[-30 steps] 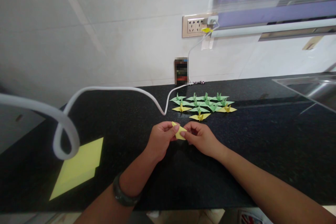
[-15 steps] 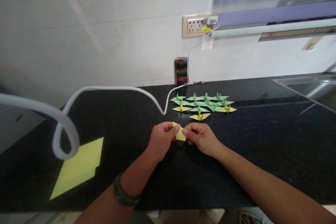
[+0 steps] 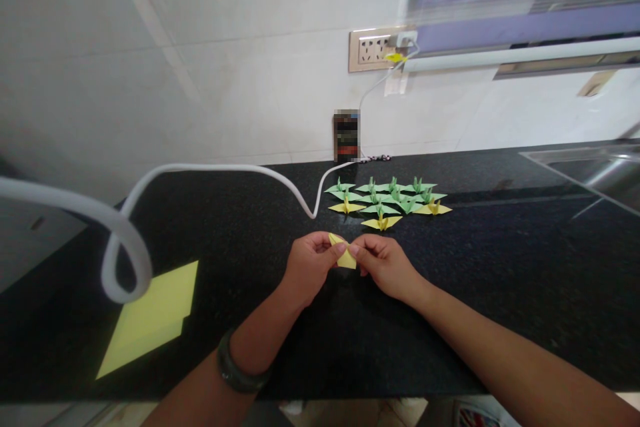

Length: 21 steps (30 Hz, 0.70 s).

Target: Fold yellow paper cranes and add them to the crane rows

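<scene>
Both my hands pinch a small folded yellow paper (image 3: 344,257) just above the black countertop (image 3: 500,260). My left hand (image 3: 310,265) grips its left side with thumb and fingers closed. My right hand (image 3: 383,263) grips its right side, fingertips almost touching the left ones. A dark band sits on my left wrist (image 3: 234,368). Just beyond the hands stand several finished green and yellow paper cranes (image 3: 387,200) in rows.
Flat yellow paper sheets (image 3: 153,317) lie at the left. A white cable (image 3: 125,240) loops from the left toward a wall socket (image 3: 373,50). A small dark device (image 3: 347,135) leans on the wall. A steel sink (image 3: 595,170) is at the right.
My fingertips have closed in on the yellow paper, so less of it shows between the hands. Everything else stays put.
</scene>
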Motion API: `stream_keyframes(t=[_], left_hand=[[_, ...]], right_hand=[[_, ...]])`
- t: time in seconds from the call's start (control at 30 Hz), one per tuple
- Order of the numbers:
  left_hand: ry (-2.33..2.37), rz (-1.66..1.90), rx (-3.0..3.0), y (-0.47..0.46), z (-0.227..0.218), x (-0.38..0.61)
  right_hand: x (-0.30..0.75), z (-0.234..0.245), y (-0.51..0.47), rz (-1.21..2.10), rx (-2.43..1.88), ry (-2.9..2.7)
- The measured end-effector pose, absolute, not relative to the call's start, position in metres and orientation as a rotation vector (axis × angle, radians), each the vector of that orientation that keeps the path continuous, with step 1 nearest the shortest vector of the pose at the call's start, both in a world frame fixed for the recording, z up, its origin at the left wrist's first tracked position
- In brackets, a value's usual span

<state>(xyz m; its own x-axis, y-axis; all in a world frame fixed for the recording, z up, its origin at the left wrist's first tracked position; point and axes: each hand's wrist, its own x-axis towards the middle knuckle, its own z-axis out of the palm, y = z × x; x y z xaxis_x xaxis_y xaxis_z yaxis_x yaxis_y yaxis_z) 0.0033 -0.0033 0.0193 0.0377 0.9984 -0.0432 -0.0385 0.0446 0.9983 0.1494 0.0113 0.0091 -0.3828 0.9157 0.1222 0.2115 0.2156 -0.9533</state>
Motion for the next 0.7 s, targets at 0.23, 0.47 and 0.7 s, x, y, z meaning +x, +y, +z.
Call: stream_keyframes(t=[0.23, 0.47, 0.7], left_hand=[[1.224, 1.176, 1.210, -0.0031, 0.0228, 0.0037], [1.247, 1.200, 1.238, -0.0039, 0.0187, 0.0029], [1.143, 1.223, 1.044, -0.0030, 0.0179, 0.0044]], right_hand=[[0.1484, 0.0070, 0.0119, 1.120, -1.053, -1.823], [0.1482, 0.0052, 0.0129, 1.033, -1.009, -1.874], [0.1481, 0.0073, 0.0109, 1.133, -1.004, -1.842]])
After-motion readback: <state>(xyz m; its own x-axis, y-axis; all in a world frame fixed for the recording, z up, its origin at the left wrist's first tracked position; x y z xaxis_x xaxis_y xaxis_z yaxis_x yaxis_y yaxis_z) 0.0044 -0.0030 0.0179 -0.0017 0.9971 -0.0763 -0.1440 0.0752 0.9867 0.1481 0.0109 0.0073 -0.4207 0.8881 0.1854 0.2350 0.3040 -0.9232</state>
